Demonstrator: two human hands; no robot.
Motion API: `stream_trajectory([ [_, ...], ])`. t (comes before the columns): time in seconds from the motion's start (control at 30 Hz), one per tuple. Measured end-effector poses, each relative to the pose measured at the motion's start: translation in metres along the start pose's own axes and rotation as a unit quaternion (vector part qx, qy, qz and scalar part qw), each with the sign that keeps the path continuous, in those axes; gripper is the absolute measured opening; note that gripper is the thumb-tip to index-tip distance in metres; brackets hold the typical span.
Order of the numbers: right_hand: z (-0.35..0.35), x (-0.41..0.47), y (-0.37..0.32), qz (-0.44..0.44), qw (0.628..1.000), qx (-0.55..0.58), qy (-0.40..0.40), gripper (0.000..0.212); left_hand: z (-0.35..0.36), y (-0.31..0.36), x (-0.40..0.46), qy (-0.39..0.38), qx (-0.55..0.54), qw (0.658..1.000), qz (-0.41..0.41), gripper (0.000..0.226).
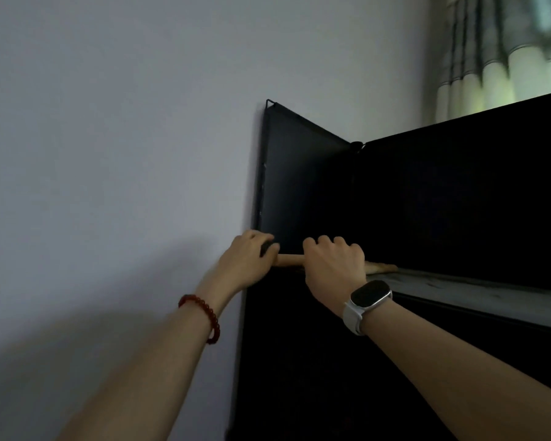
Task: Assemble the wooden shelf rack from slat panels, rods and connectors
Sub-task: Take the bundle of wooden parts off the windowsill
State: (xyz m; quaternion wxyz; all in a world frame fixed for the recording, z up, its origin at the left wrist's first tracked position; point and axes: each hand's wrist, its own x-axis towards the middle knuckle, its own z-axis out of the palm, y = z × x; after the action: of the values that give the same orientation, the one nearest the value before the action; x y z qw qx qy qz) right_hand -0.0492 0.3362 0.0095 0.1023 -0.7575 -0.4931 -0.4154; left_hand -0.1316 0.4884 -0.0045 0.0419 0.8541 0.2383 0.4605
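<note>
Two hands work one pale wooden rod (289, 260) at the black panel cabinet's (458, 218) ledge corner.
Left hand (247, 261) pinches a dark round connector (265, 247) onto its end; right hand (333, 265) wraps the rod; most assembly seemingly remains.

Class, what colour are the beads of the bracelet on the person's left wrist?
Dark red; the bracelet shows in the head view, the only one.

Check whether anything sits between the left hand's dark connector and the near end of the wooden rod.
Nothing visible does. The left hand holds the dark connector right at the wooden rod's end; the right hand grips the rod beside it.
</note>
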Motion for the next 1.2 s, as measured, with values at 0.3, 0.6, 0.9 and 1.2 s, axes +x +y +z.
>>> stream_trajectory([
  [0.3, -0.013, -0.026, 0.017, -0.037, 0.998, 0.003, -0.048, 0.033, 0.022, 0.039, 0.052, -0.338, 0.143, 0.929, -0.036, 0.061],
  [0.6, -0.022, -0.051, 0.017, -0.083, 0.996, -0.004, 0.010, 0.034, 0.016, 0.036, 0.052, -0.292, 0.135, 0.947, -0.024, 0.045],
  [0.9, -0.029, -0.066, 0.018, -0.092, 0.993, -0.035, 0.068, 0.023, -0.011, 0.055, 0.000, -0.195, 0.173, 0.961, 0.096, 0.033],
  [1.2, -0.040, -0.077, 0.022, -0.085, 0.990, -0.041, 0.109, 0.023, -0.006, 0.083, -0.016, -0.207, 0.385, 0.899, 0.011, 0.057],
])
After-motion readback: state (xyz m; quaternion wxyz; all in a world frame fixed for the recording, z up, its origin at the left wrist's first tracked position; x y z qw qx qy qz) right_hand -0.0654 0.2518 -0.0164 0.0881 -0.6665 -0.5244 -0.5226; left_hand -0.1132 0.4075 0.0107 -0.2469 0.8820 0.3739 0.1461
